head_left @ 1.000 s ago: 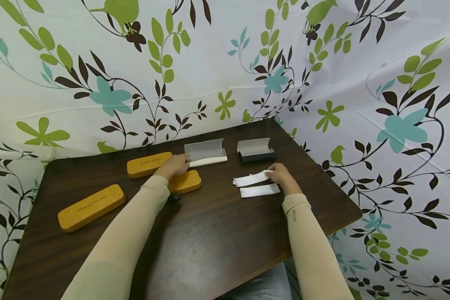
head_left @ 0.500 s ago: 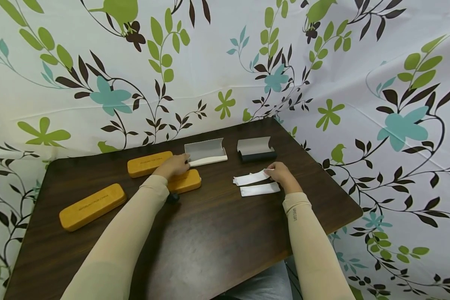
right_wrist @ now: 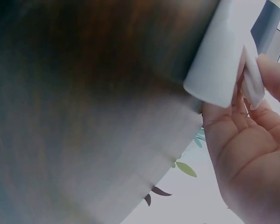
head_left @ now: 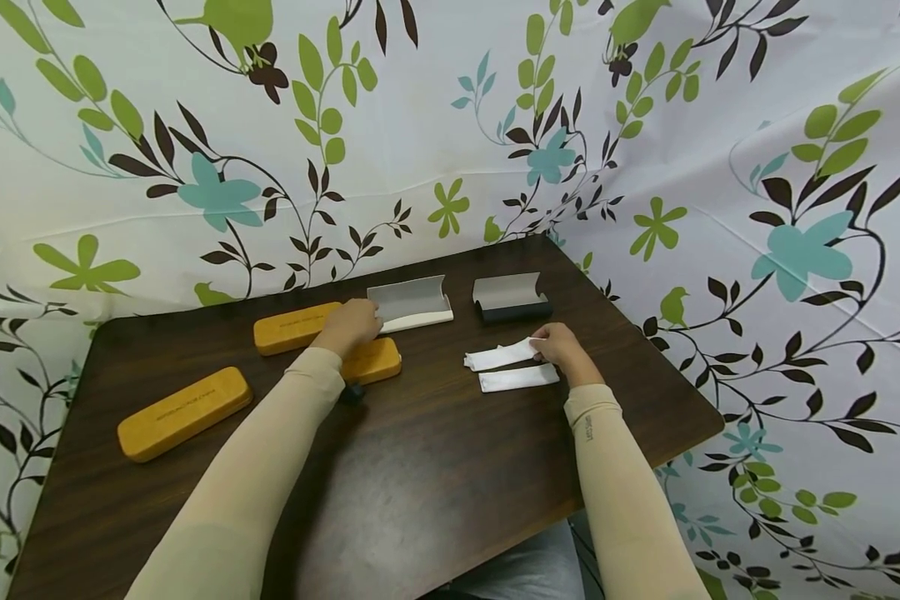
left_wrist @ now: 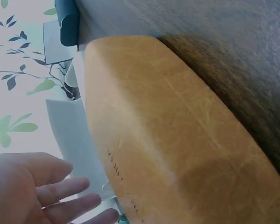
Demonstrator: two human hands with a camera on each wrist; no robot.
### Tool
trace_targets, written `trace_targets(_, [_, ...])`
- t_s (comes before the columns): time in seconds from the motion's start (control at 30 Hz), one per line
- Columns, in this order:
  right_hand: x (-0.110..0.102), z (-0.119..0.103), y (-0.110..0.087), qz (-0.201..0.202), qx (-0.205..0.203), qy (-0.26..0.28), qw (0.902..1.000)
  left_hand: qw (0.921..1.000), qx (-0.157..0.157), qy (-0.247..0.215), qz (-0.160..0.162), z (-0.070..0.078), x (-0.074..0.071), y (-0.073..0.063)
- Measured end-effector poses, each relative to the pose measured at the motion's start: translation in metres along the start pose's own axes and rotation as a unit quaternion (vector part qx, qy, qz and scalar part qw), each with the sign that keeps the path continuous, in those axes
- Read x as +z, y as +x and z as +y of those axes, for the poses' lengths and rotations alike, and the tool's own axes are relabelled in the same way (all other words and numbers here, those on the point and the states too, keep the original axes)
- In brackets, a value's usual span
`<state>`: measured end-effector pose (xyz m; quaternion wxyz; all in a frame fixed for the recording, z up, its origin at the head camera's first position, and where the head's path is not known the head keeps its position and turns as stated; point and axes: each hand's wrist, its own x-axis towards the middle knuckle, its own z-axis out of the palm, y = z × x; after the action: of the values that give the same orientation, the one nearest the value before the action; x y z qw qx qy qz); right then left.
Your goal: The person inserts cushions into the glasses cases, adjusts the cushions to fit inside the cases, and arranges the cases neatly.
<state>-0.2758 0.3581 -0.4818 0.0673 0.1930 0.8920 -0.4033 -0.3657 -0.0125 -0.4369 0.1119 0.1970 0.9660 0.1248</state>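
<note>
My left hand [head_left: 351,325] reaches over a yellow glasses case [head_left: 375,360] to the left end of an open white glasses case [head_left: 420,320]. In the left wrist view its fingers [left_wrist: 70,205] are loosely extended beside the grey lining [left_wrist: 74,135], holding nothing visible; whether they touch it I cannot tell. With thumb and fingers, my right hand [head_left: 565,352] pinches the right end of a folded white cloth [head_left: 498,357], also seen in the right wrist view as a cloth end [right_wrist: 253,86]. A second white cloth [head_left: 519,378] lies just in front, close to the fingers.
An open dark glasses case [head_left: 516,312] stands at the back right of the brown table [head_left: 420,467]. Two more closed yellow cases, one at the back [head_left: 292,329] and one at the left [head_left: 185,414], lie there too. A patterned curtain [head_left: 420,108] hangs behind.
The left hand has shifted slightly at the white case's left end, its fingertips less visible in the head view. My right hand and the cloths have hardly moved.
</note>
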Motion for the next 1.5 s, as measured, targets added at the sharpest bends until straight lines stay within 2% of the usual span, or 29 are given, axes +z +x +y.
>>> trace_targets(0.2, [0.0, 0.0, 0.002, 0.001, -0.009, -0.008, 0.9999, 0.999, 0.016, 0.017, 0.038, 0.016, 0.004, 0.0])
trace_targets(0.33, [-0.001, 0.0, 0.003, -0.001, -0.011, -0.016, 0.9998, 0.9967, 0.048, 0.019, 0.063, 0.035, 0.008, -0.001])
trace_targets(0.47, [-0.002, 0.0, 0.004, -0.008, -0.011, -0.025, 0.9996, 0.9921, 0.098, -0.035, 0.069, 0.054, 0.018, 0.001])
trace_targets(0.53, [-0.003, -0.001, 0.004, -0.011, -0.015, -0.027, 0.9995, 0.9885, 0.119, -0.07, 0.06, 0.063, 0.025, 0.001])
trace_targets(0.63, [-0.003, -0.001, 0.003, -0.013, -0.017, -0.024, 0.9995, 0.9847, 0.132, -0.106, 0.045, 0.076, 0.037, 0.002])
trace_targets(0.73, [-0.002, -0.001, 0.003, -0.013, -0.019, -0.023, 0.9995, 0.9847, 0.114, -0.129, 0.027, 0.087, 0.051, 0.003])
trace_targets(0.83, [-0.001, 0.0, 0.002, -0.016, -0.018, -0.021, 0.9995, 0.9859, 0.076, -0.149, 0.014, 0.095, 0.065, 0.005])
trace_targets(0.93, [-0.001, 0.001, 0.002, -0.019, -0.016, -0.018, 0.9995, 0.9871, 0.029, -0.157, 0.012, 0.104, 0.077, 0.006])
trace_targets(1.03, [0.0, 0.001, 0.002, -0.017, -0.017, -0.018, 0.9996, 0.9884, -0.001, -0.151, 0.018, 0.114, 0.086, 0.01])
trace_targets(1.27, [-0.001, 0.004, 0.005, -0.019, -0.012, -0.025, 0.9994, 0.9958, -0.015, -0.086, 0.029, 0.134, 0.104, 0.015])
trace_targets(1.37, [-0.001, 0.005, 0.005, -0.02, -0.014, -0.023, 0.9994, 0.9973, -0.023, -0.061, 0.034, 0.137, 0.108, 0.017])
trace_targets(1.5, [-0.002, 0.005, 0.003, -0.018, -0.016, -0.02, 0.9995, 0.9977, -0.031, -0.054, 0.027, 0.137, 0.109, 0.019])
